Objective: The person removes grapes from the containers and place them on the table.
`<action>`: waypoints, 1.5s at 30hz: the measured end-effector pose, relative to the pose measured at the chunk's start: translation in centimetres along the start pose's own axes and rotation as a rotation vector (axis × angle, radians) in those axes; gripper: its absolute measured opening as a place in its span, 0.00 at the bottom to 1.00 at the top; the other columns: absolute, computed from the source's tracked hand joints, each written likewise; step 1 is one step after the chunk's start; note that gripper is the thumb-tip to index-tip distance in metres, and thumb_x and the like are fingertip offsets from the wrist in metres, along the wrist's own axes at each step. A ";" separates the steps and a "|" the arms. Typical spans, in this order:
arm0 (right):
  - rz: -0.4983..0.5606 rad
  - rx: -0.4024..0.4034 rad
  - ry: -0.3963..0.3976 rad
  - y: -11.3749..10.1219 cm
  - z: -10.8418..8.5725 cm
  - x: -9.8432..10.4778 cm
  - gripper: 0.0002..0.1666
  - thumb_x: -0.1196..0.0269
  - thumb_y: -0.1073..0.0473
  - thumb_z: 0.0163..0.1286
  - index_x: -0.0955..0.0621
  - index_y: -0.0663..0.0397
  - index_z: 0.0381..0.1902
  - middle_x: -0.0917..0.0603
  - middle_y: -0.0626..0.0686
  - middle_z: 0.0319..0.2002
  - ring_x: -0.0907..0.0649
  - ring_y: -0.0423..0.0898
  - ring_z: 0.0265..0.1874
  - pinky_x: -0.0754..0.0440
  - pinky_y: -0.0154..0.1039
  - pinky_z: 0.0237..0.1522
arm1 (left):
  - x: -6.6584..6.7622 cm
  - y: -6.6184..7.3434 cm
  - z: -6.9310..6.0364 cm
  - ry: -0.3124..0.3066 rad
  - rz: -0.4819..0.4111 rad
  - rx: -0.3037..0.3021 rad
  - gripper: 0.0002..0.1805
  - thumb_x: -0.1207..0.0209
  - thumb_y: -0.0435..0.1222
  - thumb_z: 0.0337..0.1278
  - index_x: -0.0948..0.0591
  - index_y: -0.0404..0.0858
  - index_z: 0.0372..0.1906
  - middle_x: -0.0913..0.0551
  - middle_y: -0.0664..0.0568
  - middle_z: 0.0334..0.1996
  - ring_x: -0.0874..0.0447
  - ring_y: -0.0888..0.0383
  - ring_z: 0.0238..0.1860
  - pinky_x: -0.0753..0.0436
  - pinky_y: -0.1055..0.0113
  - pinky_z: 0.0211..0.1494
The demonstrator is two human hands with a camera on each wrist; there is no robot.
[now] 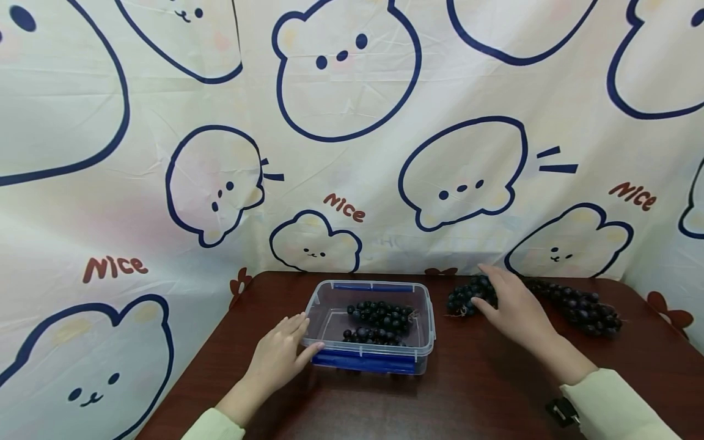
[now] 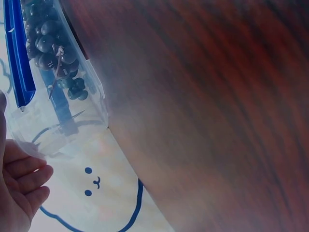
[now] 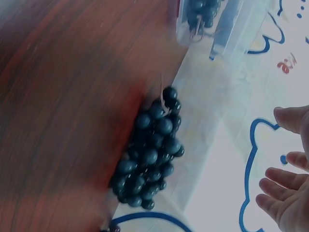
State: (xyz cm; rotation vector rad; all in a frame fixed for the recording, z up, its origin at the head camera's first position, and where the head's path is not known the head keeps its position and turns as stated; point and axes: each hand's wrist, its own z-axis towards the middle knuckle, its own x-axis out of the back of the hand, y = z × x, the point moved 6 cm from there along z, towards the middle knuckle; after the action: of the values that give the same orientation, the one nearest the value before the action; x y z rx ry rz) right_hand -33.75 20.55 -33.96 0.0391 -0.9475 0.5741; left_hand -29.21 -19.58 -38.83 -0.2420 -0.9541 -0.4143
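A clear plastic box (image 1: 370, 351) with blue latches stands in the middle of the table, holding two bunches of dark grapes (image 1: 383, 315). At its left side, my left hand (image 1: 277, 353) rests against the wall with the thumb near the front corner; those fingers (image 2: 29, 181) look relaxed in the left wrist view. To the right of the box, my right hand (image 1: 514, 311) hovers by a loose grape bunch (image 1: 464, 297), thumb and fingers spread and holding nothing. The right wrist view shows this bunch (image 3: 149, 154) apart from the fingertips (image 3: 270, 203).
More dark grapes (image 1: 585, 310) lie on the table's right side, beyond my right forearm. The brown table (image 1: 357, 409) ends at a hanging cloth (image 1: 467, 91) printed with cartoon bears. A small black device (image 1: 562, 411) sits by the right sleeve.
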 end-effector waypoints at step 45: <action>0.242 0.184 -0.305 -11.2 2.7 -7.0 0.37 0.34 0.47 0.66 0.30 0.52 0.69 0.27 0.54 0.64 0.24 0.50 0.59 0.25 0.51 0.59 | 0.0 -0.1 0.2 -0.016 0.002 0.014 0.33 0.34 0.54 0.54 0.16 0.29 0.50 0.19 0.39 0.54 0.22 0.47 0.58 0.26 0.51 0.62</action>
State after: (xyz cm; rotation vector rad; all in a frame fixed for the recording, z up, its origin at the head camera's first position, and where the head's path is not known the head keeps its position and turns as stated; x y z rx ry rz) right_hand -33.57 7.16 -35.37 0.1831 -1.2017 0.8963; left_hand -29.37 -19.56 -38.74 -0.2338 -0.9724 -0.4043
